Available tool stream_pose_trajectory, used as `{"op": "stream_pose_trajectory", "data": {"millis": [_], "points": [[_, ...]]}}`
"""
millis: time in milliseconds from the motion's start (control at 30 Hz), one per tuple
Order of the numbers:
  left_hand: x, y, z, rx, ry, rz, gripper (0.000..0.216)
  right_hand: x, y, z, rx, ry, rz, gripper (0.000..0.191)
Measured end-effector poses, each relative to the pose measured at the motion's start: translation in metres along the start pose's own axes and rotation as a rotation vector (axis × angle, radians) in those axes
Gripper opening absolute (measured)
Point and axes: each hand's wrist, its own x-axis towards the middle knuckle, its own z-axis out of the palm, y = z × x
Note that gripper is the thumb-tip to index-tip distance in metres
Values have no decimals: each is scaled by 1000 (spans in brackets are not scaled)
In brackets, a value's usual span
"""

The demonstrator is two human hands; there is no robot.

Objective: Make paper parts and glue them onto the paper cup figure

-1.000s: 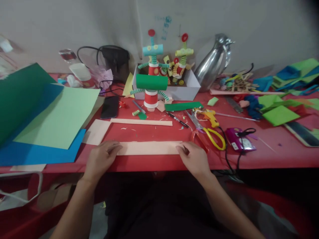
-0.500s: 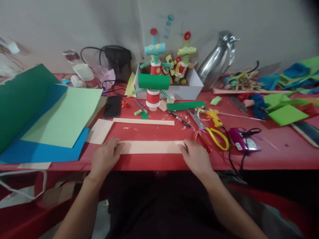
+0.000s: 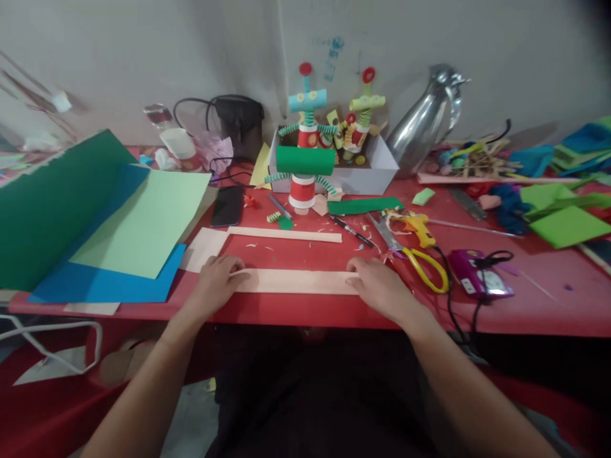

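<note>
This looks like a craft corner in a home or a classroom, not a proper workshop. A red desk [image 3: 539, 305] stands against a plain wall [image 3: 143, 57] and is covered with big sheets of coloured paper [image 3: 143, 222], a cut peach paper strip [image 3: 296, 281] and many small scraps [image 3: 563, 226]. Among them lie scissors [image 3: 424, 270] and a yellow glue gun [image 3: 417, 226]. Finished paper robot figures [image 3: 304, 172] stand by a white box [image 3: 367, 178], and a metal jug [image 3: 424, 121] and a phone [image 3: 228, 205] are on the desk too.

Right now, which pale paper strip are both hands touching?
The nearer strip, along the table's front edge: left hand and right hand cover its ends. The farther strip lies untouched.
</note>
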Motion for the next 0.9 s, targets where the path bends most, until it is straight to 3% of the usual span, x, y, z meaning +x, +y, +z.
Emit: {"op": "stream_pose_trajectory", "data": {"millis": [100,233,333,400,467,567,633,733,833,900], "points": [[3,1,-4,-46,-31,61,18,4,2,2,-16,36,-111,2],[0,3,-13,-102,-5,112,20,5,2,3,-5,55,-183,7],[-5,0,-28,-113,171,206,20,0,6,-5,44,267,-283,16],[-12,-6,-38,-77,351,343,15,-8,12,-7,5,474,-434,25],[-23,-13,-42,-24,422,487,11,-18,18,-4,-101,562,-616,28],[-43,-21,-33,5,267,645,16,-33,23,10,-202,476,-768,25],[-55,-22,-23,11,166,656,23,-38,20,17,-202,371,-717,23],[-66,-15,-14,96,132,595,33,-39,7,15,-224,235,-581,25],[-68,1,-14,217,66,575,42,-36,-11,8,-275,169,-546,26],[-67,16,-15,295,54,540,37,-34,-23,6,-268,143,-547,28]]}}
